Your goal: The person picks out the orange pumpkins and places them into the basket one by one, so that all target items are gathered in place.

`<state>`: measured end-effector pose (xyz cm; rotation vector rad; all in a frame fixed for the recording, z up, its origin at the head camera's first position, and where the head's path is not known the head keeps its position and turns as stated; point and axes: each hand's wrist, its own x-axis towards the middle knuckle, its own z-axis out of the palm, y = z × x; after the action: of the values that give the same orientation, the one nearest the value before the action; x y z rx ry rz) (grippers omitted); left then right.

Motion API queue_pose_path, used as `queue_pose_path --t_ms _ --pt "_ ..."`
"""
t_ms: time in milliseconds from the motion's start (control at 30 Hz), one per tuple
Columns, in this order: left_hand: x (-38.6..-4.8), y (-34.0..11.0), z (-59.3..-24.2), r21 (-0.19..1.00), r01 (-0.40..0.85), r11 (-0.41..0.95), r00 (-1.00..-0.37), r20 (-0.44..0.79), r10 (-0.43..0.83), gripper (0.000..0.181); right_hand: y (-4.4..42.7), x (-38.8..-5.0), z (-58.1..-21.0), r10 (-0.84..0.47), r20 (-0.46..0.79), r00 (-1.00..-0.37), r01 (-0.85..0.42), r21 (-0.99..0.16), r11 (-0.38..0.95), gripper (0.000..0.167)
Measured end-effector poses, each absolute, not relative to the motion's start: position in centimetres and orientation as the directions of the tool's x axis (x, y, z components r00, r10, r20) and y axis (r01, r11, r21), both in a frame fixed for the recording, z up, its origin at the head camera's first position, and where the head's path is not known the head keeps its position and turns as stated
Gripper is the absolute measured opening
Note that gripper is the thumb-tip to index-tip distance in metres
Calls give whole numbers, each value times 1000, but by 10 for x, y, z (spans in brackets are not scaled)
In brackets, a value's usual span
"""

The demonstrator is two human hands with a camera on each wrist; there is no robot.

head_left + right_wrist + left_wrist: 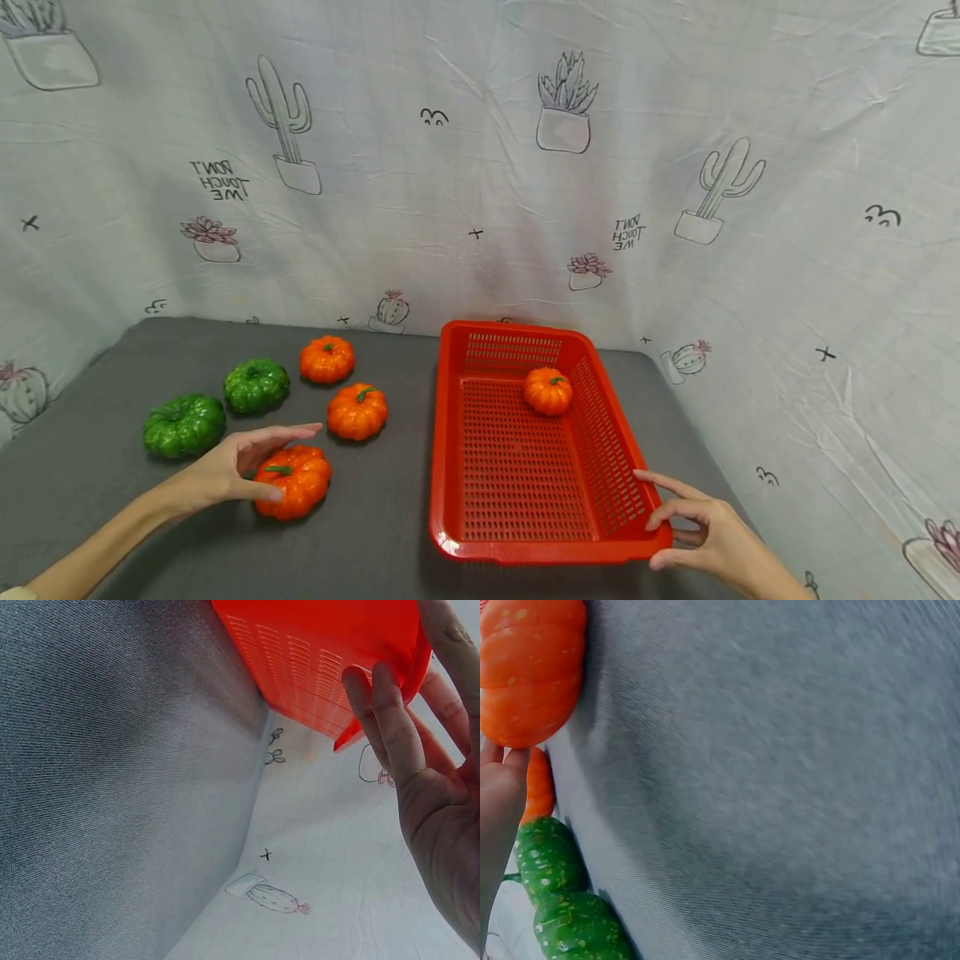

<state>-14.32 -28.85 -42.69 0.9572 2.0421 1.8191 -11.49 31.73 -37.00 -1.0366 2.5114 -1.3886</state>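
Note:
My left hand holds an orange pumpkin with a green stem, thumb on its near side and fingers round its far side. In the left wrist view, fingertips touch the edge of that pumpkin. At the near right corner of a red plastic basket, my right hand grips the rim, its fingers bent over the edge. Slotted basket wall and fingers also show in the right wrist view. Inside the basket, a small orange pumpkin sits toward the back right.
Two more orange pumpkins lie beyond the left hand. Two green pumpkins rest farther left. Everything stands on a grey cloth-covered table, with a white cactus-print curtain behind and at the sides.

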Motion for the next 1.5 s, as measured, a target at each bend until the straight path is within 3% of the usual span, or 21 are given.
queue_pose_path --t_ms 333,500,1033,1233,1500 --pt "-152 -281 -436 972 236 19 -730 164 664 55 317 -113 -368 -575 201 -793 -480 -787 388 28" --pt "-150 -283 -439 969 236 74 -753 134 644 45 315 -114 -368 -578 217 -786 -509 -758 408 30" --pt "-156 -265 -445 939 336 75 -742 215 635 39 314 -114 -365 -565 191 -803 -463 -797 388 28" --pt "-155 -266 -448 955 295 45 -740 198 643 46 314 -115 -365 -571 198 -797 -474 -791 387 29" --pt "-149 -266 -448 959 276 68 -772 179 610 34 314 -114 -364 -553 173 -815 -435 -813 386 27"
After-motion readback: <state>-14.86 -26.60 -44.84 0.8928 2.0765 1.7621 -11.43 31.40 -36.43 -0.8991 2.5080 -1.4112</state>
